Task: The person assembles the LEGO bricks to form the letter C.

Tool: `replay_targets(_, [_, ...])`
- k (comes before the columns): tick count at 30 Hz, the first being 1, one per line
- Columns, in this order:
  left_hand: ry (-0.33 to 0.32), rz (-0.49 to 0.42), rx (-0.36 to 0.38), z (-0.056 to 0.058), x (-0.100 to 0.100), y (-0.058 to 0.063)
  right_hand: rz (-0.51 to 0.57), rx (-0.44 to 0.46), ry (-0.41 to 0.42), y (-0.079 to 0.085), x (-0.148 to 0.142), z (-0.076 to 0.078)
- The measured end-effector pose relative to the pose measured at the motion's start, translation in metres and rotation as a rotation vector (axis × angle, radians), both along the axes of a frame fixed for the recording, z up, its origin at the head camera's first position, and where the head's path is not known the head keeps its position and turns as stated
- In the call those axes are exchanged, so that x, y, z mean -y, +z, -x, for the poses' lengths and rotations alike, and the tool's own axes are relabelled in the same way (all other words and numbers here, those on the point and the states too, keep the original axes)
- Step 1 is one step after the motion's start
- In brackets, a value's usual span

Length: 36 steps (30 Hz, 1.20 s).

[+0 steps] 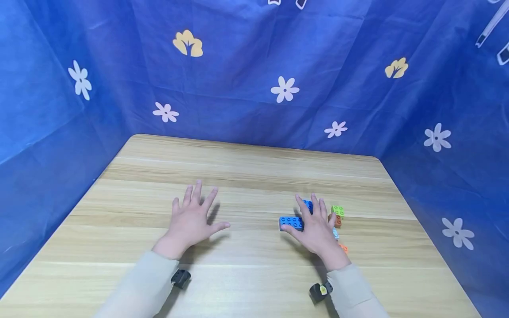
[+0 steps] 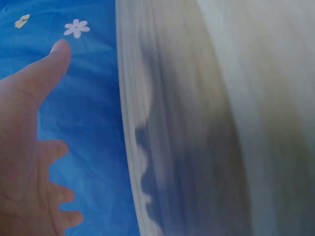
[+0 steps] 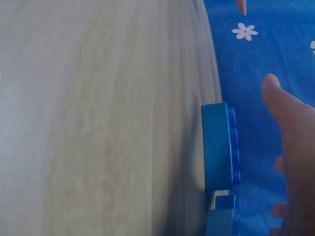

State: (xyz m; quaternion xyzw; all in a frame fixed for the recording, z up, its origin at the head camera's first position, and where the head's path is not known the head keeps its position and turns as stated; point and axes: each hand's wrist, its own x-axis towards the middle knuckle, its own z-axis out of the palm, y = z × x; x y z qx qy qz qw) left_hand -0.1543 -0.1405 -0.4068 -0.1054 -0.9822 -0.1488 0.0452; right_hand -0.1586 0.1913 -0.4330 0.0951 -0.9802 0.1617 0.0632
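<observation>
My left hand point(image 1: 191, 223) hovers over the left-middle of the table with its fingers spread and nothing in it; its shadow falls on the wood. My right hand point(image 1: 318, 229) is spread above a small group of toy building bricks, partly hiding them. A long blue brick point(image 1: 289, 221) lies by its thumb, and another blue brick point(image 1: 308, 205) shows behind the index finger. To the right of the hand are a lime green brick point(image 1: 337, 210), a brown brick point(image 1: 338, 221), a light blue brick point(image 1: 336, 233) and an orange brick point(image 1: 343, 248). In the right wrist view the long blue brick point(image 3: 216, 147) stands apart from the thumb.
The wooden table point(image 1: 246, 282) has rounded far corners. Blue cloth point(image 1: 238, 79) printed with flowers hangs at the back and along both sides. A black wrist camera point(image 1: 180, 278) sits at the left cuff, another black wrist camera point(image 1: 319, 292) at the right cuff.
</observation>
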Motion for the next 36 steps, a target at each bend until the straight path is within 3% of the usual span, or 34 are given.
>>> replay_targets(17, [-0.103, -0.022, -0.032, 0.011, -0.041, -0.011, -0.036, -0.035, 0.093, 0.000, -0.017, 0.002])
replay_targets(26, [-0.179, -0.046, -0.009, 0.013, -0.067, -0.012, -0.012, -0.060, 0.168, -0.002, -0.024, 0.003])
replay_targets(36, [-0.274, -0.126, 0.009, 0.016, -0.097, -0.016, 0.024, 0.002, 0.227, -0.003, -0.030, 0.006])
